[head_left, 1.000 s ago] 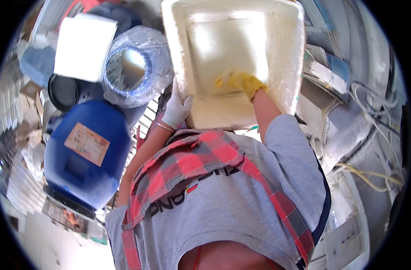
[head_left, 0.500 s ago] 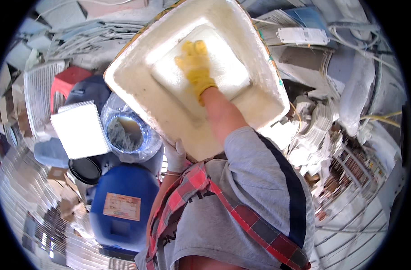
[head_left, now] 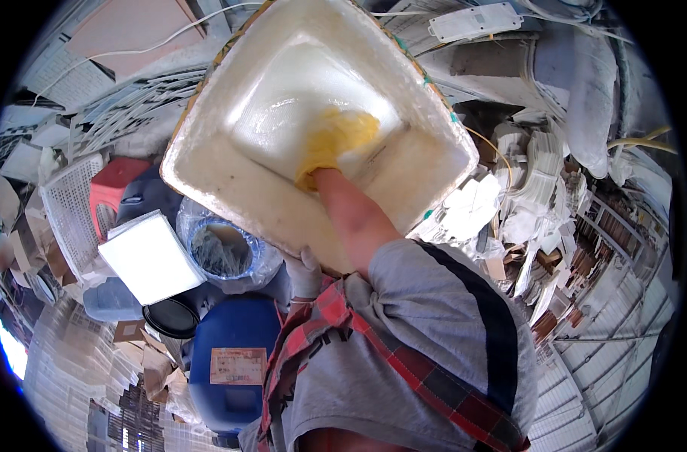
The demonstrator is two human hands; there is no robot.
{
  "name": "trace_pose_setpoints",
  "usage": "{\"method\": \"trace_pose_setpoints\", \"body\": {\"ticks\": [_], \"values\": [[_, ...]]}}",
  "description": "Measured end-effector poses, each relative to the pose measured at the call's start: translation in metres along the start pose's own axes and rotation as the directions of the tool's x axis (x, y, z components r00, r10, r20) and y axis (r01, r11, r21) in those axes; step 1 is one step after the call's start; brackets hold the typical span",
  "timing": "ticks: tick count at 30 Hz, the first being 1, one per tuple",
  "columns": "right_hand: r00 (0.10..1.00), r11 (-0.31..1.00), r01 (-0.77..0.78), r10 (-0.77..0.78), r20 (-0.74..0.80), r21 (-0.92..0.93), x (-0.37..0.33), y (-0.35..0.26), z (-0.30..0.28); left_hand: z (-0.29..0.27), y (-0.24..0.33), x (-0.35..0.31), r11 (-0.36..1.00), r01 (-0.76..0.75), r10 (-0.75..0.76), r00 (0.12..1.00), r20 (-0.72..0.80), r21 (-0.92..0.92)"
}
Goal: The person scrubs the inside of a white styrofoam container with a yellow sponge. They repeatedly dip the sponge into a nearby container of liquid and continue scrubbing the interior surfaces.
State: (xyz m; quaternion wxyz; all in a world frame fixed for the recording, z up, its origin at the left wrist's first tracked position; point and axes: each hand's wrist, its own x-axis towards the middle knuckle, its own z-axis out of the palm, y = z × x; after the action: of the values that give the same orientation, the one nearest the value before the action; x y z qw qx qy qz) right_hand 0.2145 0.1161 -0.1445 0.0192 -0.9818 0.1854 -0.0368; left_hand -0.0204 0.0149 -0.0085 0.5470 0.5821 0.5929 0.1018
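A large white foam box (head_left: 238, 197) is in front of me, its open side facing me and its outside edged with coloured tape. My right hand (head_left: 339, 137), in a yellow glove, reaches deep into it. The hand is blurred, but its fingers look stretched out toward the right, over the wet, shiny bottom; nothing shows in them. Wearing a white glove, my left hand (head_left: 304, 273) is closed on the near rim of the box. Part of its fingers is hidden behind the rim.
Left of the box stands a tub lined with clear plastic (head_left: 221, 252), beside a white square panel (head_left: 152, 258). A blue drum (head_left: 230, 339), a black round lid (head_left: 170, 318) and a red stool (head_left: 117, 181) are near it. White scraps (head_left: 471, 207) pile up on the right.
My right hand has swept from the upper part of the box bottom down and across, its fingers now pointing right. The box appears slightly turned and shifted; my left hand stays at its rim.
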Motion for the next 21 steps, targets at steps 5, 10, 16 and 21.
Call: {"method": "trace_pose_setpoints", "body": {"ticks": [5, 10, 16, 21], "values": [[0.806, 0.818, 0.575, -0.561, 0.189, -0.020, 0.028, -0.044, -0.010, -0.005, 0.008, 0.003, 0.998, -0.009, 0.012, 0.998, 0.054, -0.064], [0.649, 0.580, 0.732, -0.754, -0.106, 0.357, 0.104, -0.009, -0.018, -0.005, 0.006, -0.001, 0.991, -0.037, 0.047, 0.996, 0.077, -0.131], [0.933, 0.885, 0.356, -0.356, -0.057, 0.299, 0.092, -0.007, -0.006, -0.001, 0.006, 0.008, 0.988, -0.106, 0.112, 0.993, 0.047, -0.116], [0.465, 0.492, 0.848, -0.869, 0.170, 0.197, 0.085, -0.100, -0.048, -0.005, -0.011, 0.001, 1.000, -0.010, 0.011, 0.999, 0.054, -0.013]]}}
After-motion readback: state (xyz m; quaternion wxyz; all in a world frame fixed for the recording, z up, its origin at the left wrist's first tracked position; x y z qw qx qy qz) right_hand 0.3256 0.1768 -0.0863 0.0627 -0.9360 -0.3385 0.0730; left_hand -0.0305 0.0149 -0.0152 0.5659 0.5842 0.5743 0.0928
